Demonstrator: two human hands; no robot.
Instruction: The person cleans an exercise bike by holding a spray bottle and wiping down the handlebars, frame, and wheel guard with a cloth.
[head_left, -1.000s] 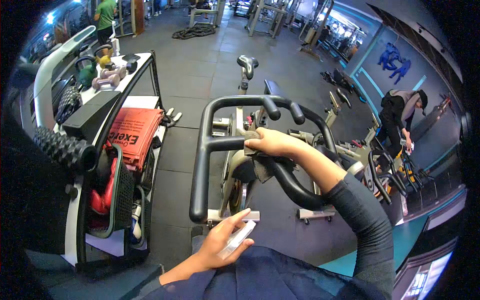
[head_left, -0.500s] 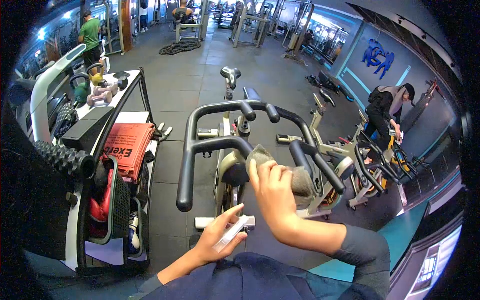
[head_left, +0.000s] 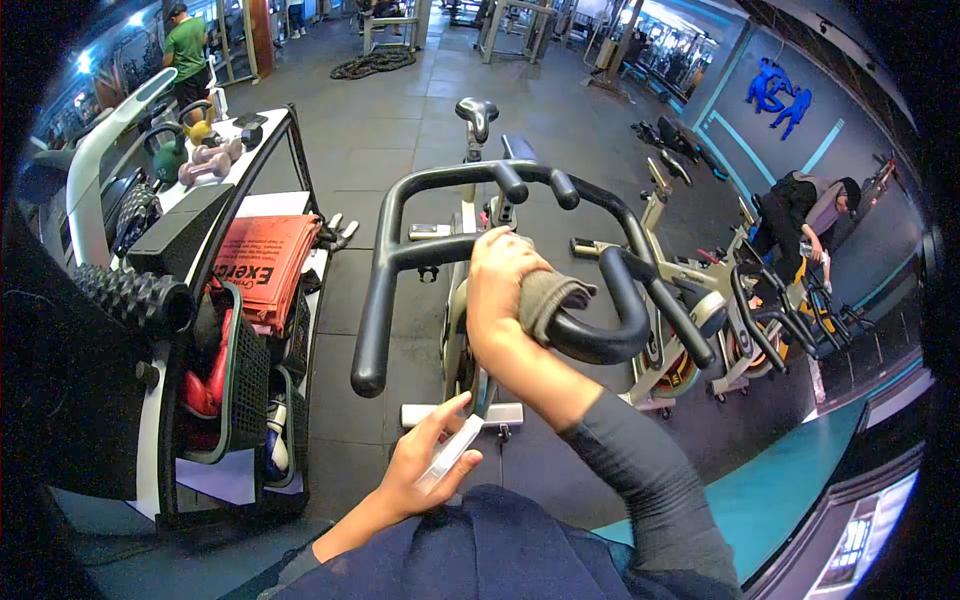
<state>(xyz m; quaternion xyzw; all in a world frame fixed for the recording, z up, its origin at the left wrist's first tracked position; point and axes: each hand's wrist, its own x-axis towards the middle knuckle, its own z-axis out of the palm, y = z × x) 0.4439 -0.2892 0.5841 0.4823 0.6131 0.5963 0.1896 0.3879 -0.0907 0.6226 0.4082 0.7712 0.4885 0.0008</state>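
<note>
My right hand [head_left: 500,280] is closed around a grey-brown cloth [head_left: 553,300], pressing it onto the inner loop of an exercise bike's black handlebar [head_left: 372,330]. Part of the cloth wraps the bar beside my fingers. Lower down, my left hand [head_left: 412,470] grips a whitish, translucent plastic object [head_left: 450,455] between thumb and fingers; its exact kind does not show. That hand stays below the handlebar and apart from it. Behind the bars rises the bike's black saddle [head_left: 477,117].
On the left, a rack [head_left: 300,190] carries dumbbells [head_left: 205,168], kettlebells [head_left: 166,155], orange exercise packets [head_left: 262,270] and a basket [head_left: 250,390] with red gloves. More bikes [head_left: 765,320] stand at right, where another person [head_left: 800,225] bends over one.
My right hand and the cloth have slid left and forward along the inner bar, uncovering its curved end. My left hand has barely moved. The view has shifted slightly.
</note>
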